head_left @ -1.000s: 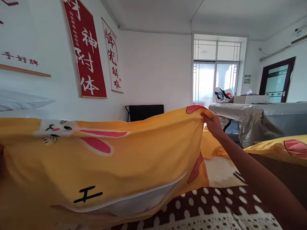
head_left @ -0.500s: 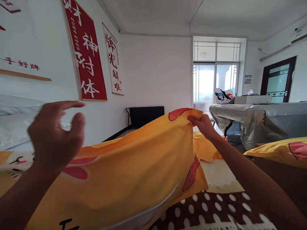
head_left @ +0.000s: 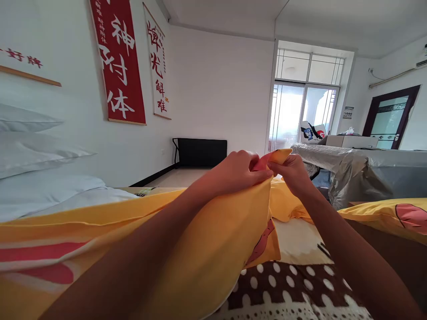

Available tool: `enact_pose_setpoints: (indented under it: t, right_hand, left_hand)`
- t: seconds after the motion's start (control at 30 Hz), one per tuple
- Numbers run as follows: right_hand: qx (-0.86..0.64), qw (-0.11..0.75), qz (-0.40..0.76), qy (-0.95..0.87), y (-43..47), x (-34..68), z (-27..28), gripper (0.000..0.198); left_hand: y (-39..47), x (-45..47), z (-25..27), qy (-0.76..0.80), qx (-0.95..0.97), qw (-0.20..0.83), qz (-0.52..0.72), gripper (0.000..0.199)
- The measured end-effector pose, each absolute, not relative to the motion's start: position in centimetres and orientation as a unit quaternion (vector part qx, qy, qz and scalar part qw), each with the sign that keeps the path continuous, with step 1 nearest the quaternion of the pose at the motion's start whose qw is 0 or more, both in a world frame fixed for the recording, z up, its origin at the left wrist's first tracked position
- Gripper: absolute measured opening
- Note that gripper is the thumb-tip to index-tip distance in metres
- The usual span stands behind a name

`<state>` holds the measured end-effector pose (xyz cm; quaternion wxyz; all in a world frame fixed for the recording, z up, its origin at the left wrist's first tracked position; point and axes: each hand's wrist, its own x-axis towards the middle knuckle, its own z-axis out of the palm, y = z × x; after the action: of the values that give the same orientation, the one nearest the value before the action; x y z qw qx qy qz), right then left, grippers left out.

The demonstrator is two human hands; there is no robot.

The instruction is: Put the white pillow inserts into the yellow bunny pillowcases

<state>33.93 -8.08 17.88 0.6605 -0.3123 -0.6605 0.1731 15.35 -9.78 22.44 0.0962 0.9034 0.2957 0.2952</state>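
Note:
A yellow pillowcase (head_left: 213, 240) with pink printed shapes stretches across the front of the view, its upper corner raised. My left hand (head_left: 240, 169) reaches over to that corner, fingers closed on the fabric. Right beside it, my right hand (head_left: 288, 171) pinches the same corner between thumb and fingers. The two hands nearly touch. Beneath the cloth lies a brown and cream blanket (head_left: 290, 282) with white dots. Another piece of yellow fabric (head_left: 285, 202) rests behind the raised corner.
White pillows (head_left: 40, 155) are stacked at the left. Yellow printed fabric (head_left: 376, 211) lies over a brown box-like thing (head_left: 373, 244) at the right. Farther back stand a plastic-covered table (head_left: 353, 166) and a black folded panel (head_left: 202, 152) by the wall.
My left hand has moved right from free air and closed on the pillowcase corner beside my right hand. My right hand keeps its hold. The view has tilted slightly down.

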Motion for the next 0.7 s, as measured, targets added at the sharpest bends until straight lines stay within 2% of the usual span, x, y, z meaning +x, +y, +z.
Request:
enact_pose_setpoints:
  t: [0.1,0.23,0.37,0.5,0.6,0.7]
  right_hand:
    - [-0.314,0.661,0.184,-0.656,-8.2,33.7,17.6,0.019]
    - [-0.311,0.673,0.181,-0.647,-8.0,33.0,17.5,0.022]
    - [-0.283,0.686,0.195,-0.641,-7.3,33.1,16.3,0.029]
    - [-0.267,0.667,0.216,-0.662,-6.7,33.6,12.6,0.038]
    - [-0.286,0.620,0.225,-0.695,-6.9,33.2,9.1,0.032]
    - [-0.326,0.655,0.204,-0.651,-7.1,31.8,6.5,0.032]
  left_hand:
    - [-9.5,15.2,22.4,0.303,0.902,0.156,0.265,0.017]
    - [-8.7,15.5,22.1,0.307,0.889,0.214,0.264,0.022]
    - [-8.5,15.8,22.0,0.311,0.881,0.199,0.297,0.024]
    - [-8.5,15.7,22.3,0.324,0.878,0.171,0.309,0.024]
    - [-8.4,16.0,22.2,0.332,0.875,0.156,0.315,0.027]
    - [-8.5,16.5,22.0,0.347,0.867,0.130,0.333,0.032]
